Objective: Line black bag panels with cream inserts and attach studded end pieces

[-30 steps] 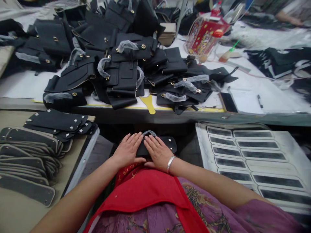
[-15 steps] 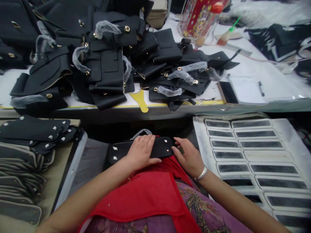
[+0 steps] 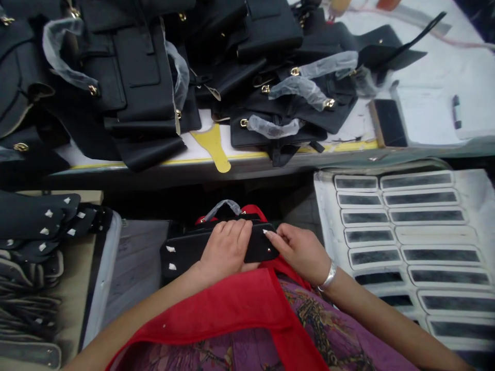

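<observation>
A black handbag point(image 3: 185, 245) lies across my lap with its base panel facing up. White stickers point(image 3: 171, 249) mark the panel's left end, and a small shiny stud point(image 3: 269, 250) shows at the right end. My left hand point(image 3: 226, 242) is closed over the middle of the bag, fingers together on the panel and thumb along the near edge. At the far right corner, my right hand point(image 3: 299, 250) pinches a small white sticker point(image 3: 265, 232) between thumb and finger. The plastic-wrapped handle point(image 3: 224, 206) of the bag stands up behind it.
Black bags point(image 3: 135, 67) with wrapped handles crowd the bench, beside a yellow template point(image 3: 214, 147) and a phone point(image 3: 390, 123). To the left, black panels point(image 3: 38, 216) are stacked on a board. A white sheet point(image 3: 406, 232) with rows of dark strips lies at right.
My right hand has moved from beside the bag onto its far right corner and closed on the sticker. My left thumb has dropped to the near edge. The view has tilted down.
</observation>
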Demonstrator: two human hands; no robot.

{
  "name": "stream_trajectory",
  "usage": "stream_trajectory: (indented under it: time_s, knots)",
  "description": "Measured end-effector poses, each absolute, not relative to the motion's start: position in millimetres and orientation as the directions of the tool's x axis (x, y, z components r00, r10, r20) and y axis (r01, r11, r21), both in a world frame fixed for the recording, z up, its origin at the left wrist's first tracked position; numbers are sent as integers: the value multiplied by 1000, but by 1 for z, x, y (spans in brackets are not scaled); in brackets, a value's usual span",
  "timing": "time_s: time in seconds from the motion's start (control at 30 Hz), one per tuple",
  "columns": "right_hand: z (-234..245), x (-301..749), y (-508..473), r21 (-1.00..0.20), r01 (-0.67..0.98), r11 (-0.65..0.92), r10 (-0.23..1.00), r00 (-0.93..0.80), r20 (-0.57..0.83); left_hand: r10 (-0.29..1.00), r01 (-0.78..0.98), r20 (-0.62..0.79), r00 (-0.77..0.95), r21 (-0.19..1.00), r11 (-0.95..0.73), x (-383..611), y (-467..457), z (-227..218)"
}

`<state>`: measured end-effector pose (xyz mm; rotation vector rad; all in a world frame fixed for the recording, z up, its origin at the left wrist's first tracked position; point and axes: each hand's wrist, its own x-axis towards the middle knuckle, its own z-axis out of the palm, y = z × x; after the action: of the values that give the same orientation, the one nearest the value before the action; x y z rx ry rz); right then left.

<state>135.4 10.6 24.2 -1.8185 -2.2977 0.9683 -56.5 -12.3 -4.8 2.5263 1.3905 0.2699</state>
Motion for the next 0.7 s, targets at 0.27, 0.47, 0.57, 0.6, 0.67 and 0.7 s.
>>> stream_trajectory:
  time_s: [0.27, 0.47, 0.57, 0.6, 0.67, 0.7]
  knots:
    - [26, 133, 11, -298, 899, 320, 841, -414, -347, 872, 813, 169, 458, 316, -489, -65, -18, -9]
    - [23, 134, 14, -337, 890, 307, 842, -419, -340, 875, 814, 165, 455, 321, -483, -62, -14, -7]
    - [22, 135, 14, -399, 872, 282, 850, -420, -317, 877, 816, 154, 455, 322, -480, -62, -14, -6]
    - [22, 136, 14, -435, 863, 257, 856, -412, -311, 877, 815, 149, 457, 324, -480, -62, -14, -6]
    - [19, 138, 14, -526, 833, 172, 870, -379, -316, 876, 812, 132, 465, 330, -481, -64, -14, -4]
    - [17, 139, 13, -574, 810, 121, 876, -359, -323, 874, 810, 121, 471, 332, -483, -65, -14, -3]
